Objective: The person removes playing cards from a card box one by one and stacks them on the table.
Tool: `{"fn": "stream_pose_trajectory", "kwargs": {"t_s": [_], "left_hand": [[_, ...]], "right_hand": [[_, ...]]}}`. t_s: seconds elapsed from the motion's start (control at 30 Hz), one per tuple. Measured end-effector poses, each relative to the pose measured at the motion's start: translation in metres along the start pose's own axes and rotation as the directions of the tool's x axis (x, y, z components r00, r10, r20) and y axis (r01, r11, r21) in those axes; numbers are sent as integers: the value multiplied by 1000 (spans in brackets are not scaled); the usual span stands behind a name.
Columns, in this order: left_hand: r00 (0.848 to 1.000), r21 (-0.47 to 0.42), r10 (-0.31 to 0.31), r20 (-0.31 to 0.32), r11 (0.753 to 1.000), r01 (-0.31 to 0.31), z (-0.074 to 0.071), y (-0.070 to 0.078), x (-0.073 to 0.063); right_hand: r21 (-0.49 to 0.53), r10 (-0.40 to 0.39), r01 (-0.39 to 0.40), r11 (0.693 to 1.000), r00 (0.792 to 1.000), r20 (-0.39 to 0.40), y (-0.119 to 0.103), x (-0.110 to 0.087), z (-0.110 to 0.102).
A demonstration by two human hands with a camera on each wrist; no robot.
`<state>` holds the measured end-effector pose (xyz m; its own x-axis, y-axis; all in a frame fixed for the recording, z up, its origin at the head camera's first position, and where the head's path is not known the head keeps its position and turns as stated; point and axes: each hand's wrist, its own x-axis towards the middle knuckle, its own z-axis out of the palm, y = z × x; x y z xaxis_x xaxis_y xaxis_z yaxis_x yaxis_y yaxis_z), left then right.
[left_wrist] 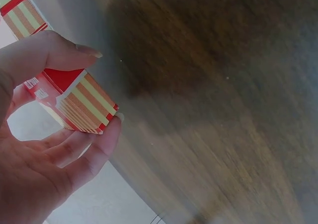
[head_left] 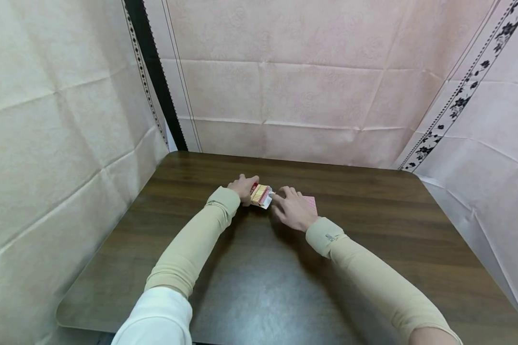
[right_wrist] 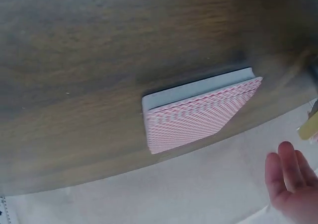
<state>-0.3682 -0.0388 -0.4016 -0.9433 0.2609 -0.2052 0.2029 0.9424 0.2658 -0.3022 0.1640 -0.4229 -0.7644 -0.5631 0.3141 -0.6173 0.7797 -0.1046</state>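
My left hand [head_left: 243, 188] grips a playing-card box [head_left: 260, 195] above the middle of the table. In the left wrist view, the thumb lies across the red and yellow-striped box [left_wrist: 92, 102] and fingertips support its bottom end. The box's white flap end faces my right hand [head_left: 294, 209], whose digits reach right up to it. In the right wrist view, several fingers [right_wrist: 288, 172] of that hand are extended, and its thumb is out of sight. Beside the right hand lies a deck of cards [right_wrist: 194, 117] with a red-and-white patterned back, squared into a stack on the table.
The brown wood-grain table [head_left: 241, 268] has rounded corners. Pale cloth sheets [head_left: 311, 96] hang behind it and along both sides. In the head view the right hand partly covers the deck.
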Motion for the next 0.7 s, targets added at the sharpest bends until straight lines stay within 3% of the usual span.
{"fn": "stream_pose_trajectory", "kwargs": {"t_s": [0.13, 0.4, 0.53, 0.7], "left_hand": [[1000, -8, 11, 4, 1000, -11, 0, 4, -1], [999, -43, 33, 42, 999, -31, 3, 11, 3], [998, -50, 33, 46, 998, -31, 2, 14, 3], [999, -49, 25, 47, 999, -23, 1, 16, 3]], "right_hand": [[-44, -7, 10, 999, 997, 75, -3, 4, 4], [-85, 51, -33, 996, 975, 216, -7, 10, 11], [-75, 66, -50, 996, 971, 231, -7, 10, 12], [-49, 60, -51, 997, 980, 191, -6, 9, 12]]}}
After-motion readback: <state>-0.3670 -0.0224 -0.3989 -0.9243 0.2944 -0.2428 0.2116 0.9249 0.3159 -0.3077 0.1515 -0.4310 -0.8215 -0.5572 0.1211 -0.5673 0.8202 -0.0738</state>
